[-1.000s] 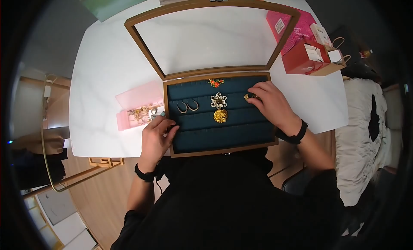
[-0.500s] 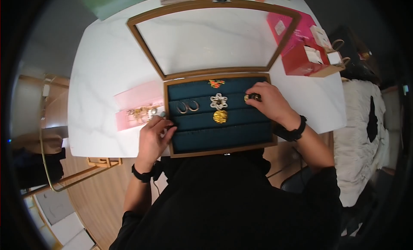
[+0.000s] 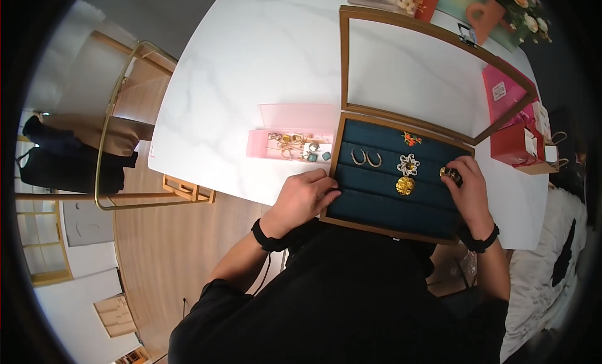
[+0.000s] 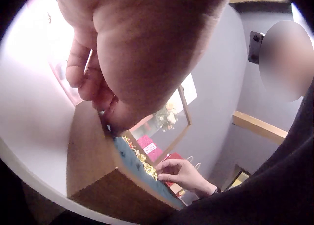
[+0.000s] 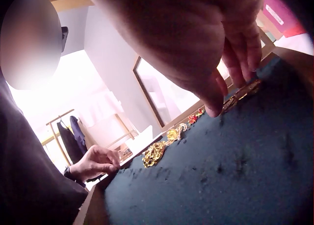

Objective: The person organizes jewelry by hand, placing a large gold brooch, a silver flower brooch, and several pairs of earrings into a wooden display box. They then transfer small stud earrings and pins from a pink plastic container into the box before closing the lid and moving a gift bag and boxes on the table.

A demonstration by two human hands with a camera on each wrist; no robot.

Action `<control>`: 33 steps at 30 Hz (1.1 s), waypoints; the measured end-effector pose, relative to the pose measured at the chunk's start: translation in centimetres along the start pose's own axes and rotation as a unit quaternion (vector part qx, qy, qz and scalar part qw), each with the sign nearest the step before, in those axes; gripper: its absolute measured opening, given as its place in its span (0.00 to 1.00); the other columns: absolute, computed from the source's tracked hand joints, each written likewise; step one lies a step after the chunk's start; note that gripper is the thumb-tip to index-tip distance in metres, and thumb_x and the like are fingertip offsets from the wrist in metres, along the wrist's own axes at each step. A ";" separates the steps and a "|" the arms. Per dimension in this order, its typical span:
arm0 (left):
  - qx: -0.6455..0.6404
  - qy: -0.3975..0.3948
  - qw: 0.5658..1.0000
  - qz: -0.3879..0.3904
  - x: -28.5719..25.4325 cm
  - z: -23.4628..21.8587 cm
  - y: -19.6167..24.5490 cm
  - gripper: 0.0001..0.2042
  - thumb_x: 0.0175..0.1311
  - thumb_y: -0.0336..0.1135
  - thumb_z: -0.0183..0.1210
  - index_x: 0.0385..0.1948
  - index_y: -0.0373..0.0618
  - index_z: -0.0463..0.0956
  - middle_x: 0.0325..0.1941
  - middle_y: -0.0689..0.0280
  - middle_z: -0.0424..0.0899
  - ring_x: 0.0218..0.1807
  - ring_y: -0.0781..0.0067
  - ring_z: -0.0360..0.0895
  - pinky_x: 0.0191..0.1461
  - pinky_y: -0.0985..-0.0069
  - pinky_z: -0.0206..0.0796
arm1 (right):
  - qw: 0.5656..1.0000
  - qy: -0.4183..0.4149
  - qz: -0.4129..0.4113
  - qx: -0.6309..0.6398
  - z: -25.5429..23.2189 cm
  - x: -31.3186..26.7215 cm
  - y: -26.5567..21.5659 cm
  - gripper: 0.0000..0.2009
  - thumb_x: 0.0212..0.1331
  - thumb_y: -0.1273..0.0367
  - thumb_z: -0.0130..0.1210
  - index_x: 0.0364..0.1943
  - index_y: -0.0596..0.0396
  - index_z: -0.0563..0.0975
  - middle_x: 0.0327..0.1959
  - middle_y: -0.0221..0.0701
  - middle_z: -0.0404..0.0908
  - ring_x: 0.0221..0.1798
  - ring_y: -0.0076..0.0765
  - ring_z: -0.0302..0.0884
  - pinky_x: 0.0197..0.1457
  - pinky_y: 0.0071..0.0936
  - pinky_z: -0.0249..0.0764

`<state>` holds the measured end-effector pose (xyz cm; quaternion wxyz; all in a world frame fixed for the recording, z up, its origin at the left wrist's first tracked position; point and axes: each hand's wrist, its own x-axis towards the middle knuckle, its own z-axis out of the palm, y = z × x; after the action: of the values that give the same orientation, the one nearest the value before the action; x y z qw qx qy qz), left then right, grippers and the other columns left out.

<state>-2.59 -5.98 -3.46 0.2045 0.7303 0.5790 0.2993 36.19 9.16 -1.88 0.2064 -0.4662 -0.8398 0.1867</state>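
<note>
A wooden jewelry box with dark teal padded rows (image 3: 389, 210) lies before me, its clear framed lid (image 3: 344, 63) raised at the back. My left hand (image 3: 296, 200) grips the box's left rim; in the left wrist view its fingers curl over the wooden side wall (image 4: 91, 156). Toward the right end of a row, my right hand (image 3: 471, 191) pinches a gold-and-dark ornament (image 3: 449, 174), partly hidden by fingers. Two hoop earrings (image 3: 374, 166) lie in the left part. A red-orange brooch (image 3: 412, 138), a silvery flower brooch (image 3: 408, 164) and a round gold brooch (image 3: 405, 186) line the middle.
Left of the box stands an opened pink case (image 3: 257, 144) with several jewelry pieces inside. A red gift bag (image 3: 514, 144) and a pink box (image 3: 498, 85) are at the right. Flowers (image 3: 523, 13) stand at the back right. A metal rack (image 3: 103, 151) is off the table's left side.
The head view has swung left, so the box and both hands appear farther right. Left hand stays at the rim; right hand stays with the gold-and-dark ornament at the same row.
</note>
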 end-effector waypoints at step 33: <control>0.219 -0.016 0.976 -0.010 5.3 -6.4 -8.0 0.08 0.62 0.29 0.73 0.42 0.44 0.90 0.42 0.64 0.89 0.41 0.54 0.89 0.46 0.61 0.83 | 0.998 0.056 -0.008 -0.018 -0.6 -3.8 -4.8 0.12 0.63 0.78 0.74 0.49 0.61 0.87 0.49 0.41 0.87 0.52 0.51 0.88 0.57 0.39 0.83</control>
<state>-11.85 0.82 -2.83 0.0521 0.7564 0.6342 0.1518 34.94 3.59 0.35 0.2459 -0.4732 -0.8337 0.1433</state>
